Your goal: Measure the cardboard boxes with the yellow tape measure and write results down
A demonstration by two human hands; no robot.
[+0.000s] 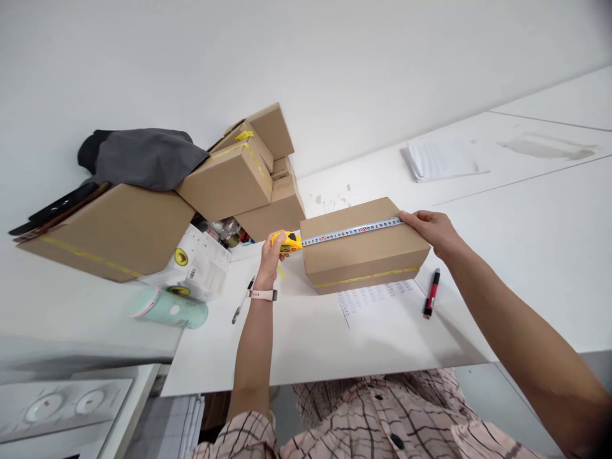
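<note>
A closed cardboard box with yellow tape lies on the white table in front of me. A white measuring tape runs along its top far edge. My left hand grips the tape's yellow case at the box's left end. My right hand pinches the tape's free end down on the box's right corner.
A printed sheet lies under the box, a red pen to its right, a dark pen by my left wrist. Stacked cardboard boxes, grey cloth, a mint bottle and white packets crowd the left. Folded paper lies far right.
</note>
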